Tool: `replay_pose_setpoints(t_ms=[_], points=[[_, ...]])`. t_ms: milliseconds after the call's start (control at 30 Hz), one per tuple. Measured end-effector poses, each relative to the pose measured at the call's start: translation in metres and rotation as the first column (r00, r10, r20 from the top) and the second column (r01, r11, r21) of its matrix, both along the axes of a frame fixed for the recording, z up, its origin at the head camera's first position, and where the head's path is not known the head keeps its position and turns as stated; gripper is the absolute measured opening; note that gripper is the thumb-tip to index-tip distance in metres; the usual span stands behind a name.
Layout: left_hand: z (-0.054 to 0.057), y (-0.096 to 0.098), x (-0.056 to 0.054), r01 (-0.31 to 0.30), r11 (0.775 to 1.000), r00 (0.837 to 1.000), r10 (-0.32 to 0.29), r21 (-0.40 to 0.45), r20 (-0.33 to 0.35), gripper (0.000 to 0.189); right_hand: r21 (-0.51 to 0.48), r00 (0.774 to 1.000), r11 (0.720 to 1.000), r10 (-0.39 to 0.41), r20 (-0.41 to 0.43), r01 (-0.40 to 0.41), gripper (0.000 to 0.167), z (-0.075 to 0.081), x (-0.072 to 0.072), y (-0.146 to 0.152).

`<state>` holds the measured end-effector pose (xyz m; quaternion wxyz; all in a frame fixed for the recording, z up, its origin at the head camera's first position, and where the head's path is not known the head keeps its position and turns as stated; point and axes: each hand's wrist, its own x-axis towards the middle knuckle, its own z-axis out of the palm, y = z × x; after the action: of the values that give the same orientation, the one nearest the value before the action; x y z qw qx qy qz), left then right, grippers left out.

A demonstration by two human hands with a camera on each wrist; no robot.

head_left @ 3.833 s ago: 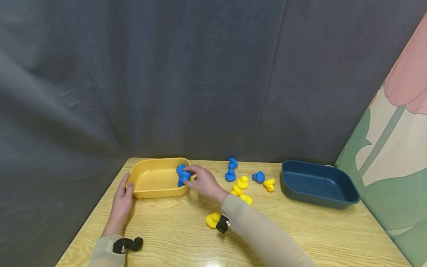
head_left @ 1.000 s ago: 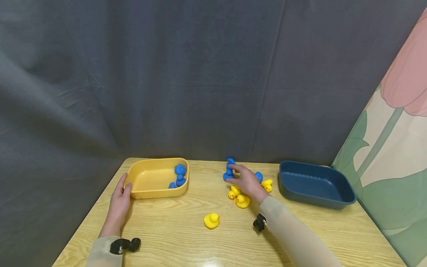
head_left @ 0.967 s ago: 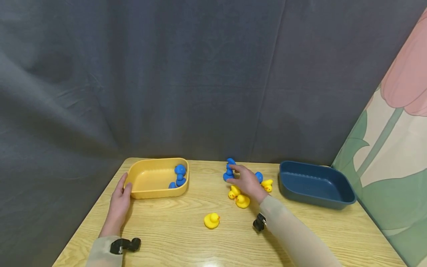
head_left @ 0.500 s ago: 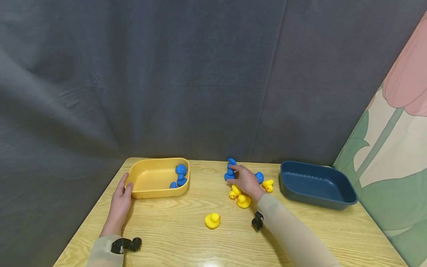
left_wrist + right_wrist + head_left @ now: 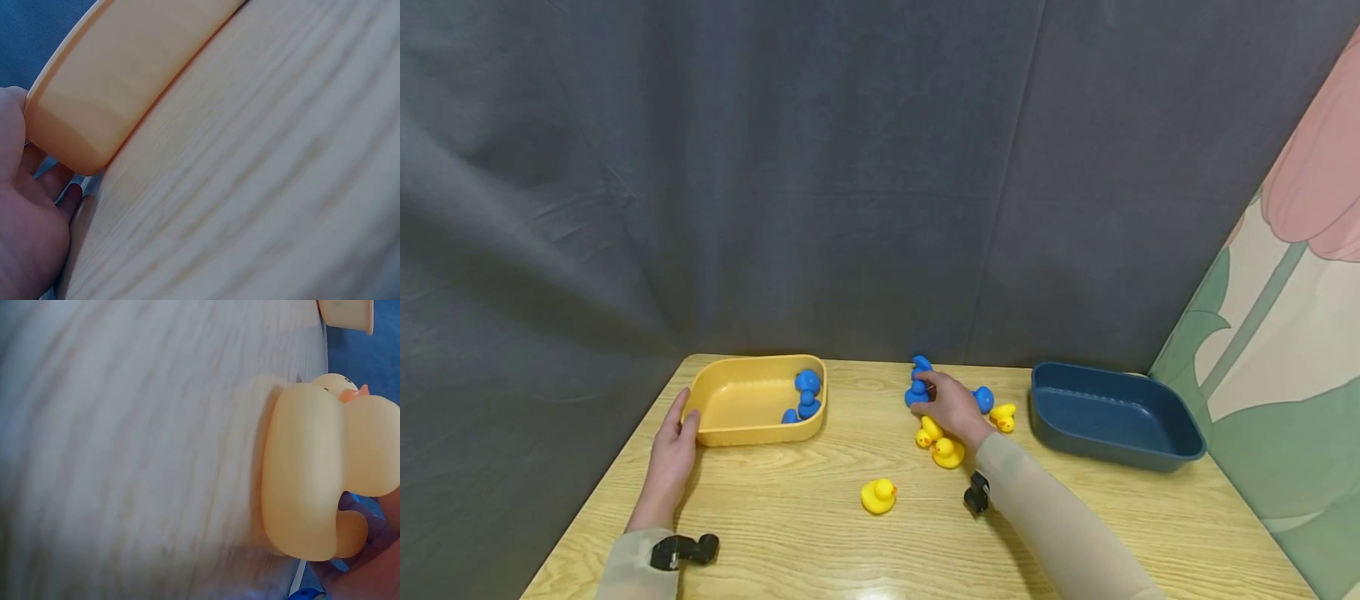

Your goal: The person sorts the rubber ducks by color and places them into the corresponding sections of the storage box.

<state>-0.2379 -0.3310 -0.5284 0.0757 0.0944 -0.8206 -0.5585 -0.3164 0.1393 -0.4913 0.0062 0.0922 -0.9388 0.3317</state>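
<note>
My left hand (image 5: pixel 672 458) holds the left end of a yellow tray (image 5: pixel 752 435); in the left wrist view its fingers bend round the tray's corner. Several blue rubber ducks (image 5: pixel 807 382) lie at the tray's right end. At the table's back, my right hand (image 5: pixel 953 407) has thumb and index finger on either side of a blue rubber duck (image 5: pixel 916 396), seemingly pinching it. Another blue duck (image 5: pixel 921 364) lies just behind. Below that hand are two yellow ducks (image 5: pixel 948 453); in the right wrist view a yellow duck (image 5: pixel 303 469) blocks most of the fingers.
To the right, a blue duck (image 5: pixel 983 399) and a yellow duck (image 5: pixel 1003 417) lie beside a dark blue tray (image 5: pixel 1116 450). One yellow duck (image 5: pixel 878 496) sits alone nearer the front. A grey curtain (image 5: pixel 850 183) hangs behind the wooden table (image 5: pixel 790 533).
My right hand released a blue duck in the yellow tray and moved right to the remaining cluster. During the last second it has barely moved. My left hand stays at the tray.
</note>
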Motion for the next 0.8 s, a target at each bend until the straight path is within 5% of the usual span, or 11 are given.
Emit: replay_pose_setpoints(t_ms=[367, 800], points=[[-0.001, -0.001, -0.001, 0.005, 1.0, 1.0, -0.005, 0.003, 0.004, 0.068, -0.056, 1.0, 0.998, 0.002, -0.027, -0.003, 0.06, 0.011, 0.007, -0.014], [-0.004, -0.002, -0.003, 0.012, 1.0, 1.0, -0.012, 0.006, -0.002, 0.067, -0.132, 0.984, 0.981, 0.127, -0.127, -0.144, 0.056, 0.037, 0.018, -0.061]])
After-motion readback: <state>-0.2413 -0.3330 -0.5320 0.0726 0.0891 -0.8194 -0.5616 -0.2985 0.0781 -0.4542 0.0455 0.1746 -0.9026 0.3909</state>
